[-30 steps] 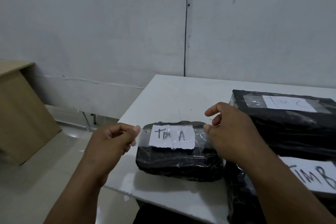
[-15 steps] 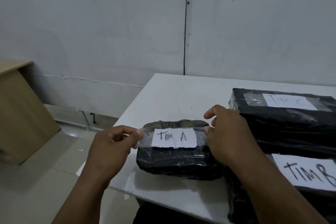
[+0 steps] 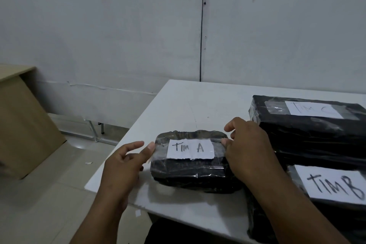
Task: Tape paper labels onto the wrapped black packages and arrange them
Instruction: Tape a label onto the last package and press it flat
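A small wrapped black package (image 3: pixel 190 172) lies near the left front edge of the white table (image 3: pixel 184 105). On its top sits a white paper label reading "TIM A" (image 3: pixel 190 149) under a strip of clear tape (image 3: pixel 160 149). My left hand (image 3: pixel 122 164) has its fingers apart, and its thumb tip presses the tape's left end onto the package. At the package's right end, my right hand (image 3: pixel 247 150) pinches the tape's other end between thumb and fingers.
A larger black package labelled "TIM C" (image 3: pixel 309 123) lies at the back right. Another black package with a "TIM B" label (image 3: pixel 334 186) sits at the front right, touching my right forearm. A wooden cabinet (image 3: pixel 21 123) stands on the floor to the left.
Both hands lowered the stretched tape with the label onto the package top. My left hand let go of its pinch and now presses the tape end with the thumb.
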Tool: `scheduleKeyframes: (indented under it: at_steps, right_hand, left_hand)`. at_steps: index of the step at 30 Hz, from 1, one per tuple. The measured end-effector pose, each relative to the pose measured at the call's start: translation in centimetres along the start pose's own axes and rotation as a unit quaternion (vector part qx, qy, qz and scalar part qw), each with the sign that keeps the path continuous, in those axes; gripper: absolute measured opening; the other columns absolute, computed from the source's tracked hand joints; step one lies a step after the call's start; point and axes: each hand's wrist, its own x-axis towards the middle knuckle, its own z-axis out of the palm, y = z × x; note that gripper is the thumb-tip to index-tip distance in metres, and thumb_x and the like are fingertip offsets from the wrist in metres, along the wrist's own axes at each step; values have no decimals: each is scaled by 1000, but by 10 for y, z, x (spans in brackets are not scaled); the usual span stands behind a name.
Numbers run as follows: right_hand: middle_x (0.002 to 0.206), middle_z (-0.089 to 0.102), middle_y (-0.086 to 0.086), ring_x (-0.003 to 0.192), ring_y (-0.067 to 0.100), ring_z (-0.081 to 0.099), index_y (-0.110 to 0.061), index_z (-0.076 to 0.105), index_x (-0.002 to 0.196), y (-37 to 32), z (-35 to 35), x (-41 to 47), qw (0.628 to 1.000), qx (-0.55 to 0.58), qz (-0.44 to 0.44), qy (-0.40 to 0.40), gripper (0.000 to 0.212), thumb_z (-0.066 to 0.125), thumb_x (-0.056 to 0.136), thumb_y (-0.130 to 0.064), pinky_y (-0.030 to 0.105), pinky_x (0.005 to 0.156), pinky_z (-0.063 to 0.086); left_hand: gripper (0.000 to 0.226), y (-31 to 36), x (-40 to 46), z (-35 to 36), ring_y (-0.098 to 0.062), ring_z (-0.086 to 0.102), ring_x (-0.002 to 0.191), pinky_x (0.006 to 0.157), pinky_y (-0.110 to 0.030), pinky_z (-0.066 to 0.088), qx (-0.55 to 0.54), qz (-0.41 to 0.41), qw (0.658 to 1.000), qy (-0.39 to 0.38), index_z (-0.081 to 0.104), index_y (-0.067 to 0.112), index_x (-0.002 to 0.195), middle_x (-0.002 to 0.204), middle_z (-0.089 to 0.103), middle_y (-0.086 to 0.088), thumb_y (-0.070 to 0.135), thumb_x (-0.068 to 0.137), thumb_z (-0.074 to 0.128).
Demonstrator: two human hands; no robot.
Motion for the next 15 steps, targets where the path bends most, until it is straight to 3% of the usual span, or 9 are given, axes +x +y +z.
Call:
scheduleKeyframes:
  at_steps: [4,7,9,11,13,15]
  right_hand:
    - [93,46,-3,76,12,40,-17,59,104,-2,3,-5,999,-30,-5,30,20,65,91,-3,19,58,31]
    - [90,44,-4,72,13,38,-16,58,99,-1,4,-8,998,-33,-16,47,19,65,90,0,25,57,28]
    - [91,44,-4,69,10,38,-16,58,97,-1,4,-8,998,-26,-26,54,18,65,90,-1,19,53,29]
    - [90,47,-3,70,13,44,-16,59,93,-1,6,-9,997,-30,-38,62,23,66,86,4,23,54,37]
    - [93,51,-1,75,17,50,-16,60,95,-1,6,-9,995,-34,-55,77,27,64,82,8,30,57,42]
    - [104,59,3,91,23,57,-13,65,103,-3,7,-11,988,-39,-95,118,29,64,82,7,31,67,45]
  left_hand:
    - [52,-6,3,-6,-22,66,82,76,-42,52,39,-7,999,26,73,35,99,91,74,-3,57,56,92]
    - [29,-4,2,-5,-21,67,96,81,-41,54,58,20,995,72,67,34,105,98,71,4,42,81,82]
    - [17,1,-3,-2,-18,64,98,72,-31,48,89,86,984,126,63,30,110,106,66,6,31,94,69]
    - [15,11,-16,1,-18,61,104,74,-27,46,130,191,961,149,61,30,112,113,64,5,24,99,62]
    - [19,18,-32,6,-13,57,113,90,-33,46,195,315,921,118,63,31,115,118,62,10,25,98,56]
    - [31,16,-46,16,-7,46,133,110,-34,36,265,407,874,30,62,29,126,135,58,14,28,97,51]
